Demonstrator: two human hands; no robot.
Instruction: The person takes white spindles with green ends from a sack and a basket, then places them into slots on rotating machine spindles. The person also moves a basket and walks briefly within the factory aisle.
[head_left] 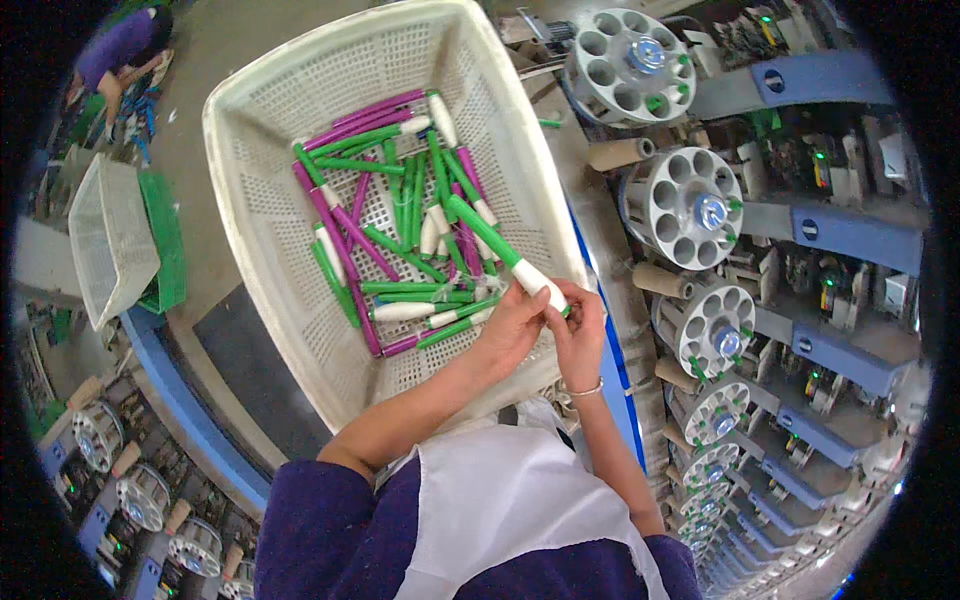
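Note:
Over the right front side of a white perforated plastic crate point(235, 215), a green spinning bobbin point(500, 244) with white yarn wound on one end is held at a slant. My left hand point(515, 325) has its fingers closed round the yarn-wound end. At the bobbin's tip, my right hand point(578, 325) pinches with its fingertips, which partly hide the end. Inside the crate lie loose green bobbins point(407, 205) and purple bobbins point(340, 220), several with white yarn on them. Fine loose threads trail over some of these.
Along the right runs a winding machine with round grey bobbin magazines point(690, 208), blue arms point(860, 238) and brown cones point(660, 280). Another machine row with magazines point(143, 500) stands at lower left. White crate point(115, 240) and green crate point(165, 240) sit at left; a person point(120, 50) bends beyond.

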